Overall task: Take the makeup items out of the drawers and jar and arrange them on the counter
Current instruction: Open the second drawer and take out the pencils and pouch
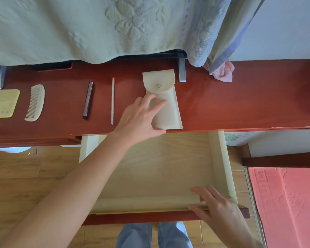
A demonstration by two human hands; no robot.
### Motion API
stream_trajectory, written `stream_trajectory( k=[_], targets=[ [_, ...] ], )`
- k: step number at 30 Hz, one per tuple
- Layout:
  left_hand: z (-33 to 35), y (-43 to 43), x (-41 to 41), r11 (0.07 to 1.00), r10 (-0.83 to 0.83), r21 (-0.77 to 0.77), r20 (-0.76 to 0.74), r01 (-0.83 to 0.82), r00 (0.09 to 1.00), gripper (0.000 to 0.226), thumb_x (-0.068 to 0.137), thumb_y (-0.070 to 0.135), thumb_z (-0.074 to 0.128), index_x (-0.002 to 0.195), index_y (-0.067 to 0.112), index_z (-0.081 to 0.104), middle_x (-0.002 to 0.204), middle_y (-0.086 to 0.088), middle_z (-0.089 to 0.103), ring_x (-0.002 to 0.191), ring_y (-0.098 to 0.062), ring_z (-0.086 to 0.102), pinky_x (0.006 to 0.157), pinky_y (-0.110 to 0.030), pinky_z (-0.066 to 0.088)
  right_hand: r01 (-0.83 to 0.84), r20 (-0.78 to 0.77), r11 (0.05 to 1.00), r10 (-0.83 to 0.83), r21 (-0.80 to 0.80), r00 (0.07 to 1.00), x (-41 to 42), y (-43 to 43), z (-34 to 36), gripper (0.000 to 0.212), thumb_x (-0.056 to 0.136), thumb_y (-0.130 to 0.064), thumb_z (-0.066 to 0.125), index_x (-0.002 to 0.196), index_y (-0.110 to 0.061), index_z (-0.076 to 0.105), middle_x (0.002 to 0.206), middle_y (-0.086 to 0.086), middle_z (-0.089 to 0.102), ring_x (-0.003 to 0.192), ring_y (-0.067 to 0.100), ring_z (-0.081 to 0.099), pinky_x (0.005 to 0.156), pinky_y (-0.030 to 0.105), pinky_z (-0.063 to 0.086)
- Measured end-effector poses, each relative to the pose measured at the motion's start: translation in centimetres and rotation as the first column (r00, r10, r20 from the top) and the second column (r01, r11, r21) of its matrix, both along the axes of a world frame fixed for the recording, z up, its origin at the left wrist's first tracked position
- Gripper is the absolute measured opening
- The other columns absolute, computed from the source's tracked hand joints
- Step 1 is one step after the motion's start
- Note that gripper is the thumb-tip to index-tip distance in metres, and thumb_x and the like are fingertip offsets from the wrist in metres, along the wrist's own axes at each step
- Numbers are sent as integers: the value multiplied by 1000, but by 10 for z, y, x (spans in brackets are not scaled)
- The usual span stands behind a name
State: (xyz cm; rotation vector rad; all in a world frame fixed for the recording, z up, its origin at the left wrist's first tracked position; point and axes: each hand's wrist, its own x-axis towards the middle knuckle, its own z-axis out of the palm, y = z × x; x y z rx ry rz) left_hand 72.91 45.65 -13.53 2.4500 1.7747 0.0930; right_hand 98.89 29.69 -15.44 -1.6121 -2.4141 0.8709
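Head view showed the task well along. On the reddish-brown wooden counter (240, 104) lay a row of items: a pale yellow flat paddle-shaped piece with small flower prints (2, 102) at far left, cut by the frame edge so I could not tell what it was; then a cream wide-arched comb (35, 102); a dark slim tube, probably a mascara or liner (88, 100); a thin silver pencil-like stick (112, 101); and a cream flat pouch with a flap and snap button (166, 108). The items were spaced apart and roughly parallel.

The left hand (141, 117) rested on the pouch's lower left part, fingers spread and flat, thumb along its bottom edge, pressing or adjusting rather than gripping. The right hand (217, 206) was loosely open, fingers draped over the front rim of the pulled-out pale wooden drawer (159, 167), not clenched.

The drawer floor looked bare, so this drawer seemed emptied. No jar or other drawers were visible; whether they were done could not be told.

A pale green embossed towel (79, 27) hung over the back of the counter, a pink cloth (224, 72) and a grey metal bracket (182, 70) sat near the pouch's top. Counter space right of the pouch was free. The open drawer stood between the person and the counter.
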Motion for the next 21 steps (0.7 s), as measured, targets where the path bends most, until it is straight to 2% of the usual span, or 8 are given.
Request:
stream_trajectory(
  k=[2,5,8,10,12,14,18,21],
  targets=[
    [5,-1,1,1000,-7,-14,2,7,1000,87,69,60,66,141,25,32,138,-9,37,97,-24,48,71,-31,45,-37,20,999,36,29,999,1,-5,-5,36,75,-60,49,96,-32,58,76,-14,54,61,-3,54,39,5,32],
    [12,-32,2,997,-73,-17,67,74,995,88,69,66,59,140,20,35,135,-10,41,97,-23,51,82,-37,50,-115,77,988,107,99,991,4,-13,-14,45,80,-70,38,95,-31,56,83,-13,56,68,4,53,37,9,37],
    [4,-104,-5,988,-118,-84,97,126,988,89,71,74,48,139,18,35,136,-6,42,114,-20,49,97,-37,45,-160,136,971,137,178,981,7,-20,-18,41,69,-63,49,93,-29,54,89,-11,50,74,7,44,37,12,39],
    [-7,-160,-15,987,-91,-129,66,99,994,92,70,77,47,137,15,38,136,-6,43,119,-20,45,99,-37,43,-152,141,964,123,217,982,7,-24,-20,41,63,-55,60,93,-28,54,91,-11,48,76,9,43,41,15,43],
    [-21,-210,-25,987,-21,-161,36,26,999,94,67,77,50,134,12,41,139,-7,42,125,-23,41,100,-39,41,-131,135,961,100,244,986,8,-27,-23,46,62,-50,69,99,-26,55,95,-10,51,80,11,45,53,21,49],
    [-35,-245,-33,982,64,-179,6,-62,998,95,67,75,53,134,9,41,142,-9,41,131,-27,36,101,-42,33,-95,148,958,56,270,987,8,-28,-25,55,65,-52,70,109,-22,56,104,-6,58,90,14,48,72,27,48],
    [-54,-265,-36,958,221,-171,-65,-229,973,89,78,70,45,136,3,40,142,-15,43,134,-31,34,104,-48,30,12,196,967,-64,256,979,8,-29,-28,85,71,-68,48,130,-8,47,127,7,57,120,23,44,96,39,36],
    [-57,-256,-34,953,262,-140,-68,-269,963,91,77,67,45,138,-1,36,143,-18,41,135,-33,31,108,-49,25,20,216,971,-72,237,974,9,-25,-30,97,73,-76,41,136,-1,40,134,14,52,129,26,38,104,44,31]
  ],
)
